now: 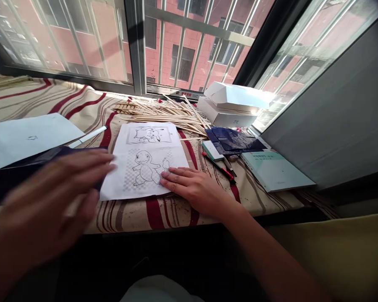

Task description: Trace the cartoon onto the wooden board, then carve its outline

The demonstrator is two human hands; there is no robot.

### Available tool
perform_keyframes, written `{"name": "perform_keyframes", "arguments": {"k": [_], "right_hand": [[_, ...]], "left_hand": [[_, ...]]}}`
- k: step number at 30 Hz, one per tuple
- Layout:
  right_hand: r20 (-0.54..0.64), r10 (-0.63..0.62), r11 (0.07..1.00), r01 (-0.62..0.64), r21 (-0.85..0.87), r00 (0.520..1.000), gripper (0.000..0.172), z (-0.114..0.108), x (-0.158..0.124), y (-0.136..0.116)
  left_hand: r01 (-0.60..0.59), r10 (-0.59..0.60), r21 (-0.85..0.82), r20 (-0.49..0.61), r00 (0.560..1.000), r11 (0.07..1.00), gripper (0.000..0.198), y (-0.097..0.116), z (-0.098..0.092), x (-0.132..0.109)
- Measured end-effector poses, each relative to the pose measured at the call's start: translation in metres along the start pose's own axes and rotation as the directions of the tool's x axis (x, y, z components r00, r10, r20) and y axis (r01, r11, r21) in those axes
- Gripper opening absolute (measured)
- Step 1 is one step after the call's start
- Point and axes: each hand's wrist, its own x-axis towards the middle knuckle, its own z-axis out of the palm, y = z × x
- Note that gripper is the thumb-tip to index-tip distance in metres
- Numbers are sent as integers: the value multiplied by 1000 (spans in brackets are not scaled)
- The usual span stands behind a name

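A white sheet (118,167) with two line drawings of cartoon creatures lies on the striped cloth in front of me. My right hand (197,188) rests flat on its lower right part, fingers stretched out over the edge of the lower drawing. My left hand (56,197) is raised at the left, smeared by motion, its fingers pointing right towards the sheet's left edge. Nothing shows in it, but its grip is too blurred to judge. Behind it lie dark blue carbon paper (6,184) and another white sheet (34,136) with a small mark.
Thin wooden sticks (164,113) are heaped behind the drawings. A white box (229,107) stands by the window. To the right lie dark blue sheets (236,140), a red-and-black pen (219,167) and a pale green book (277,170). The cloth-covered surface (126,218) ends just before me.
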Motion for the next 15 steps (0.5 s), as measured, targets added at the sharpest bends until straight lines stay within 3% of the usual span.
{"name": "perform_keyframes", "arguments": {"k": [2,3,6,9,10,12,14,15], "right_hand": [[49,25,999,-26,21,998,47,-1,2,-2],[70,41,998,-43,34,997,48,-2,2,-2],[115,41,991,-55,121,992,53,-9,-5,5],[20,117,960,-118,255,993,57,-19,-28,26],[-49,240,940,-219,262,970,55,-21,-37,34],[-155,509,860,-495,125,846,42,-22,-53,49],[-134,620,773,-631,-67,773,38,-18,-65,58],[-105,638,750,-647,-136,762,38,-15,-68,59]], "left_hand": [[-241,238,15,105,965,970,69,10,25,9],[-304,299,33,106,948,952,71,11,39,13],[-292,290,-15,165,943,956,66,0,70,19],[-233,246,-83,221,944,969,58,-16,76,15],[-214,229,-89,235,945,973,56,-19,74,14],[-183,198,-82,256,946,980,55,-22,71,11],[-170,184,-75,281,942,983,56,-20,68,11],[-163,179,-77,295,938,984,55,-19,67,12]]}}
